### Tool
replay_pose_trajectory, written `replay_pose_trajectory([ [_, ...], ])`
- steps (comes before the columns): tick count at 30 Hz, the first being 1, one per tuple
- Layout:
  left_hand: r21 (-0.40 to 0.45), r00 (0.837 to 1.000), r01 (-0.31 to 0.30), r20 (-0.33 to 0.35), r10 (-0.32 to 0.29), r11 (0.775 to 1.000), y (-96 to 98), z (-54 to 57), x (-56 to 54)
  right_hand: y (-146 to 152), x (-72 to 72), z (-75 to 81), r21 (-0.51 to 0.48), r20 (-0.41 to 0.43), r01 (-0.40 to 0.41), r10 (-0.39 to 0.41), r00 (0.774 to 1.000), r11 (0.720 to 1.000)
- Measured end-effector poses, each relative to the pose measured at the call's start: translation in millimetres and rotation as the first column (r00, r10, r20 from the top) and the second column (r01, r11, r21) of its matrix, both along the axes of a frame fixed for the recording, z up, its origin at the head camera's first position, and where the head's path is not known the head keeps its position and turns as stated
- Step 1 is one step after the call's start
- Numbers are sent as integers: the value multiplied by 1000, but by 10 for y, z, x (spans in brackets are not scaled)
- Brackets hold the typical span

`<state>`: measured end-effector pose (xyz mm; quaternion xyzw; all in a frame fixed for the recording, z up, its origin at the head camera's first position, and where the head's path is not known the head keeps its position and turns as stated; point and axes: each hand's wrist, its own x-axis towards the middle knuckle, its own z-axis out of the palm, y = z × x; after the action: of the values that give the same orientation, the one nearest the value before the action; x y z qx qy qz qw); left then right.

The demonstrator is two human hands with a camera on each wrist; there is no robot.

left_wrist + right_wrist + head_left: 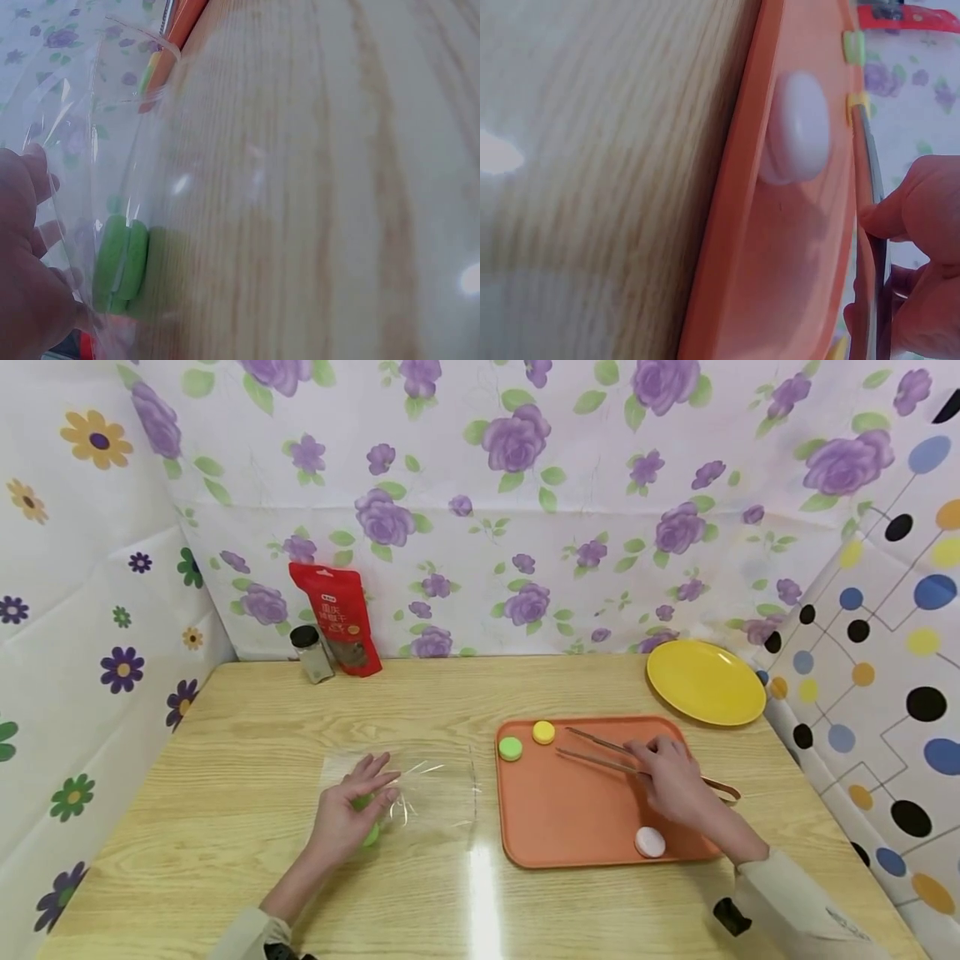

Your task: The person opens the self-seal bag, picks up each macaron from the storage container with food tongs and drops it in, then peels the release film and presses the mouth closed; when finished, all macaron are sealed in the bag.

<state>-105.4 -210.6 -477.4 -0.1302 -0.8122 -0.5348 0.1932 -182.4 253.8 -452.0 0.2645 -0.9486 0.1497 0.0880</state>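
Tongs (598, 762), pinched in the right hand (669, 778), pointed over the tray (555, 818), tips spread, just beside the yellow macaron (543, 732). The green macaron (511, 748) sat farther left, the white macaron (649, 842) at the near edge. Left hand (343, 814) pinched the bag (438, 789), which held green contents (112, 259). Judged best: tips level, light squeeze to avoid crushing, bag raised.

Around the centre of the wood-grain table (202, 793), a black-capped jar (315, 665) is standing at ten o'clock, just beside a red pouch (341, 620) at eleven; a yellow plate (707, 682) is resting at two — behind, a purple-rose cloth (480, 568) is hanging at twelve, a daisy-print cloth (82, 727) at nine, a dotted cloth (892, 727) at three.
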Motion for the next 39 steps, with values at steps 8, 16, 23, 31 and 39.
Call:
replay_pose_trajectory([
  [8,-4,1000,2,9,-2,1000,-7,14,14,-74,-195,-91,25,-56,-98,100,993,995],
  [16,-1,1000,4,13,-4,1000,-4,14,10,-222,-283,-97,30,-26,-104,105,994,994],
  [23,2,1000,11,28,-11,1000,-7,10,3,-298,-287,-85,-10,-18,-123,123,992,992],
  [31,-15,1000,2,26,-2,1000,-19,25,-6,-285,-214,-37,-80,6,-115,116,993,990],
  [39,-10,999,6,41,-6,1000,-29,-4,0,-390,-41,63,-72,-63,-217,213,975,973],
])
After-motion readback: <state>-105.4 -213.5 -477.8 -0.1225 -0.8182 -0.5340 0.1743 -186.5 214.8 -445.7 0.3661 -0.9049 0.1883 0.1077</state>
